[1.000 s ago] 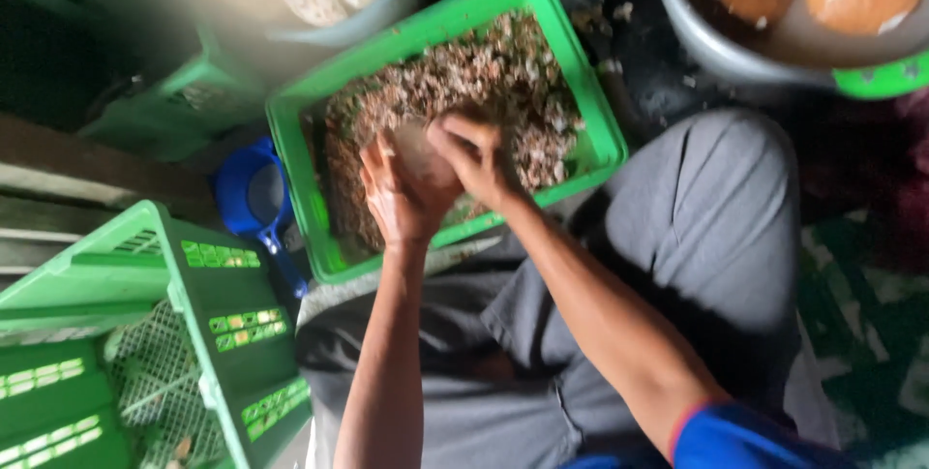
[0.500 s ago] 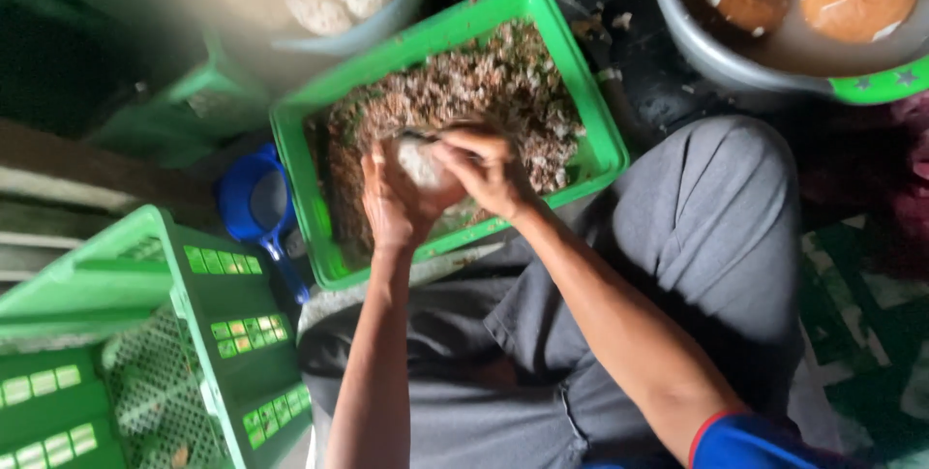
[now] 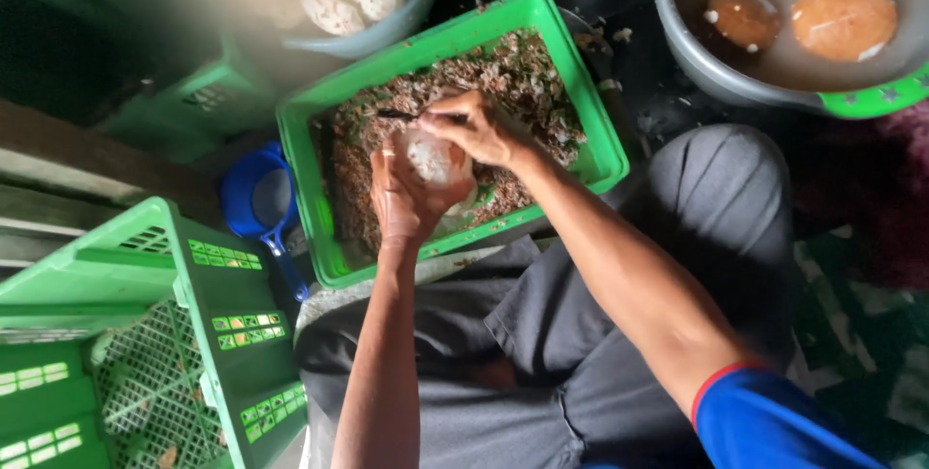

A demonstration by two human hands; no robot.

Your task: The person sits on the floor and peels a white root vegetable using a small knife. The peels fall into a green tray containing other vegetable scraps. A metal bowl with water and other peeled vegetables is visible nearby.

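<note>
Over the green crate (image 3: 581,91), left hand (image 3: 406,203) cups a white coconut (image 3: 431,157) — right hand (image 3: 474,125) fingers clamped on a knife (image 3: 397,115).

There was one view only, worn on the person's head and looking almost straight down, close over the lap. The green crate (image 3: 329,237) of brown shavings sat near the frame's middle, the grey basin (image 3: 721,82) at the top right corner, both forearms running up from below.

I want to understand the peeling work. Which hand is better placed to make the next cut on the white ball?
Probably the right hand: it holds the knife above the white ball. The left hand cradles the ball from below.
</note>
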